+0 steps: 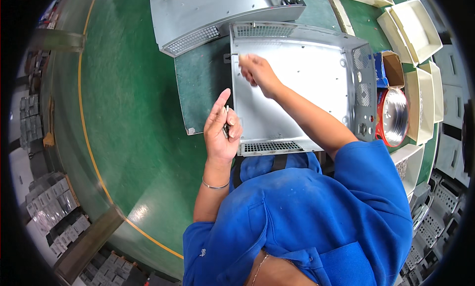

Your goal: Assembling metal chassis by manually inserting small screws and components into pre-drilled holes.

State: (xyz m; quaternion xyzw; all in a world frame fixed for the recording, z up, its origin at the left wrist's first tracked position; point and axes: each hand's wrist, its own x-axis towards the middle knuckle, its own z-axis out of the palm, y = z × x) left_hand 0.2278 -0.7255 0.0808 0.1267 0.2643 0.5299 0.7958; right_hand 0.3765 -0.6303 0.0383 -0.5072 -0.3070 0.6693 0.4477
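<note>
An open grey metal chassis [302,88] with vented walls lies on a dark green mat [200,88]. My right hand [257,72] reaches across it to the far left corner, fingertips pinched on a small screw-like metal part at the chassis's left wall. Just outside the near left wall, my left hand [221,127] is raised with the forefinger pointing up. Its thumb and fingers are closed on a few small metal screws [226,123]. A thin bracelet sits on my left wrist.
A second grey metal housing [208,14] lies behind the chassis. To the right are cream plastic bins [415,23], an open blue cardboard box [391,68] and a red-rimmed round metal tin [393,118]. A yellow line crosses the green floor [123,113]. Stacked metal parts [54,202] sit at lower left.
</note>
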